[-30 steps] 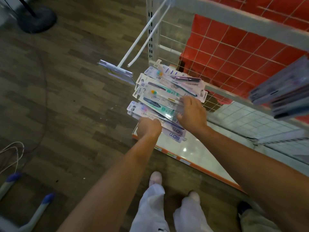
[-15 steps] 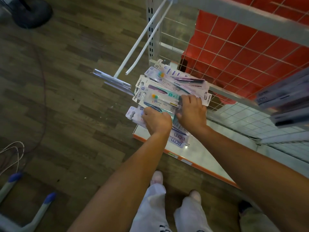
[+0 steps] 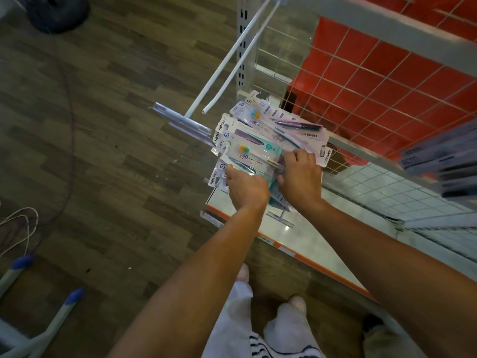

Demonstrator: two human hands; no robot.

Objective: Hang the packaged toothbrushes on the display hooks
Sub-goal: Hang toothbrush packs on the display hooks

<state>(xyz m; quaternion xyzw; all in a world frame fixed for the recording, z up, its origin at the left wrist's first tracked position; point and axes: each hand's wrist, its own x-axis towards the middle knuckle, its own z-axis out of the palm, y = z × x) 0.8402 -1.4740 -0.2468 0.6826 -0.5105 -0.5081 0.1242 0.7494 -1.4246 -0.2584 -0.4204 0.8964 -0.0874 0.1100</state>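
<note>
On the far left, a thin cord point(image 3: 69, 120) lies across the brown wood floor point(image 3: 124, 177). Two pale legs with blue tips point(image 3: 73, 297) poke in at the bottom left corner.

Next comes a long white hook point(image 3: 222, 65). It sticks out from the rack and has nothing hanging on it. A clear tag holder point(image 3: 180, 121) sits at its front end.

Just right of the tag holder is a messy pile of toothbrush packs point(image 3: 260, 140). The pile is below the hook's tip, at the left end of the white shelf point(image 3: 317, 241), which has an orange edge.

The left hand point(image 3: 245, 188) is at the near side of the pile. Its fingers point(image 3: 231, 174) are curled and grip the edge of the lower packs. The right hand point(image 3: 300, 179) is just beside it. Its fingers point(image 3: 291, 157) are bent and pinch a pack on top of the pile.

Behind the pile is a white wire grid point(image 3: 361, 104) with red showing through it. On the far right hang some more packs point(image 3: 444, 161), too blurry to read well.
</note>
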